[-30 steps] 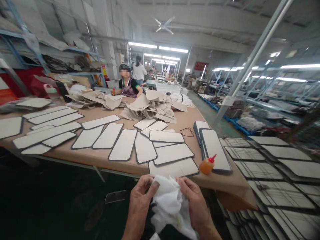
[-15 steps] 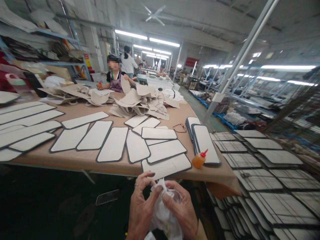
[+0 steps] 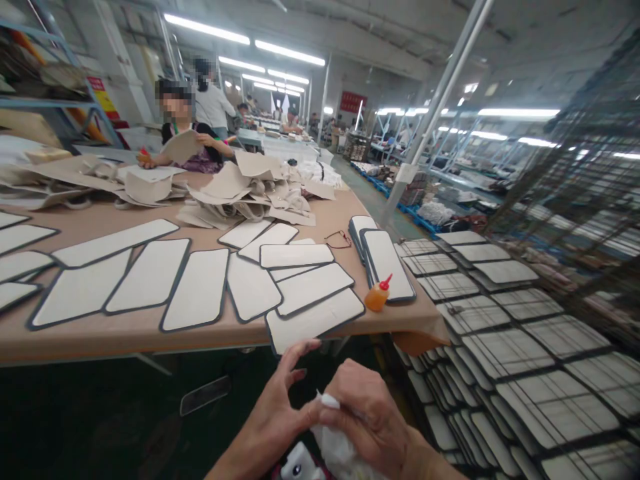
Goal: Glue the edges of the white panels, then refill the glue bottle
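Observation:
In front of my body, my right hand point(image 3: 367, 410) is closed around a crumpled, thin white bag point(image 3: 336, 445), which looks like soft plastic. A small bunched white end sticks out between its thumb and fingers. My left hand point(image 3: 280, 403) is beside it with fingers spread and curved. Its thumb tip touches the white end; the other fingers hold nothing. Below the hands, a white and pink printed thing point(image 3: 300, 463) shows in part at the bottom edge. Just beyond the fingertips, a white panel with dark edging point(image 3: 315, 320) overhangs the table's front edge.
Several dark-edged panels point(image 3: 196, 288) lie across the brown-covered table point(image 3: 100, 343). An orange bottle with a red nozzle point(image 3: 377, 295) stands near the right corner, with glasses point(image 3: 339, 239) behind. Beige pieces point(image 3: 250, 190) are heaped before a co-worker point(image 3: 187, 137). Racked panels point(image 3: 530, 380) stand right.
My left fingers have come off the white bag and spread apart, leaving the thumb touching. My right hand has closed over the bag's bunched end. The camera view has swung right.

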### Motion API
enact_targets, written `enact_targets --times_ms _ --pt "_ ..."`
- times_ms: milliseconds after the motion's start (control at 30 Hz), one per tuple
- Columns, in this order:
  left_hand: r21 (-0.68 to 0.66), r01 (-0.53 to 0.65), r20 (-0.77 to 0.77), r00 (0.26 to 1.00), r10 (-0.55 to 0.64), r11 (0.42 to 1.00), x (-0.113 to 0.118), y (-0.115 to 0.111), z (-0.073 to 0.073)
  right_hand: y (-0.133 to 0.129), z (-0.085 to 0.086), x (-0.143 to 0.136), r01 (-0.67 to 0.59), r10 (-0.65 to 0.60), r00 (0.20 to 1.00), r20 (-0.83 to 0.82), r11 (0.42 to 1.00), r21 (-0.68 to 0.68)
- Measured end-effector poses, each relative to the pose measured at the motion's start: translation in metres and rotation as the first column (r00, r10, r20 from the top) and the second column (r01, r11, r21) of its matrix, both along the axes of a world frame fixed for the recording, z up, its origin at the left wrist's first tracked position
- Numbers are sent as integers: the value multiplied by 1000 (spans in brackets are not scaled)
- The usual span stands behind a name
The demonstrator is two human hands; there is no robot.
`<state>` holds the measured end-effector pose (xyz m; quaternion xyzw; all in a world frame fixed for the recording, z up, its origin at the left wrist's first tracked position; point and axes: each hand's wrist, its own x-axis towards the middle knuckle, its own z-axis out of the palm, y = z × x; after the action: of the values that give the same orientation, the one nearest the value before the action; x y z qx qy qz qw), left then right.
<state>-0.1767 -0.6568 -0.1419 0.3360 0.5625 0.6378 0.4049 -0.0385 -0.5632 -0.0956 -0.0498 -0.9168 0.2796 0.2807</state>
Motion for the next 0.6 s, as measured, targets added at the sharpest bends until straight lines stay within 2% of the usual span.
enact_targets --times_ms 33,100,167,200,267,333,433,500,600 --pt "-1 60 11 998 -60 998 -2 -3 2 0 5 2 -32 32 999 22 1000 -2" --pt "7 168 93 981 -168 986 -3 -8 7 -3 14 4 -77 82 995 58 993 -90" --pt "46 260 217 940 -264 964 0 -11 13 -6 20 4 -98 120 990 67 956 -277" --pt "74 299 286 908 -308 951 2 -12 15 -9 22 4 -97 134 989 68 916 -390" --pt "133 341 428 827 -364 931 8 -14 20 -13 23 2 -87 160 985 69 795 -601" --pt "159 339 558 744 -368 927 15 -14 23 -17 19 1 -58 170 983 69 644 -763" --pt "153 291 670 672 -316 944 22 -14 26 -22 7 -1 -16 128 991 42 420 -907" --pt "159 266 692 657 -300 951 25 -14 25 -25 -1 -3 -22 79 997 4 329 -944" --pt "208 243 708 631 -318 947 29 -13 20 -30 -8 -5 -54 28 998 -48 258 -965"
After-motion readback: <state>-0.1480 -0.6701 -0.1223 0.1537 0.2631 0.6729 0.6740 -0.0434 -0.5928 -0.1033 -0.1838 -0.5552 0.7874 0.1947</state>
